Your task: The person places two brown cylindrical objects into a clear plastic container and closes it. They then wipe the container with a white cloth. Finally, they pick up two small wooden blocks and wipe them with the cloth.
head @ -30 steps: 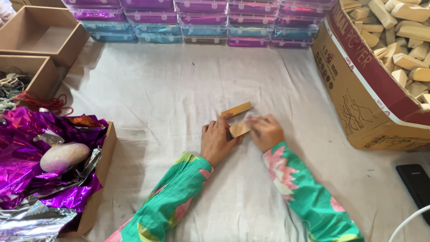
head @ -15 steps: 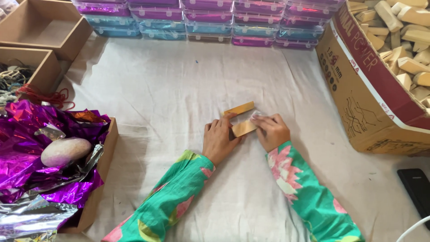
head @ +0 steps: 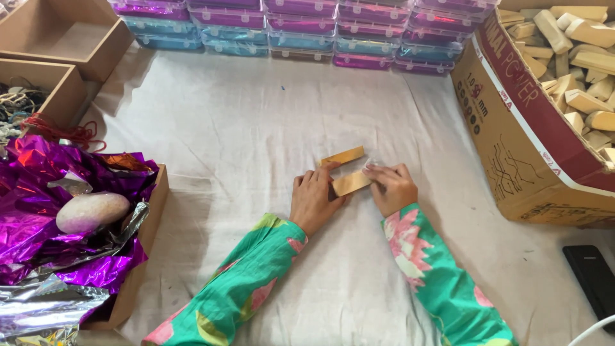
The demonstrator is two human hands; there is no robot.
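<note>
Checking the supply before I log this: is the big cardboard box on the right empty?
No: the cardboard box at the right edge is piled with pale wooden blocks.

Two hands — left hand (head: 315,200), right hand (head: 392,187), two gold strips (head: 343,156), one phone (head: 592,277)

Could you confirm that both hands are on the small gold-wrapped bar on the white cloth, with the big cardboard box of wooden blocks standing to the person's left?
Not quite: the cardboard box of wooden blocks stands to the person's right, as the head view shows. The rest holds: the left hand and right hand are both on the small gold-wrapped bar on the white cloth.
</note>
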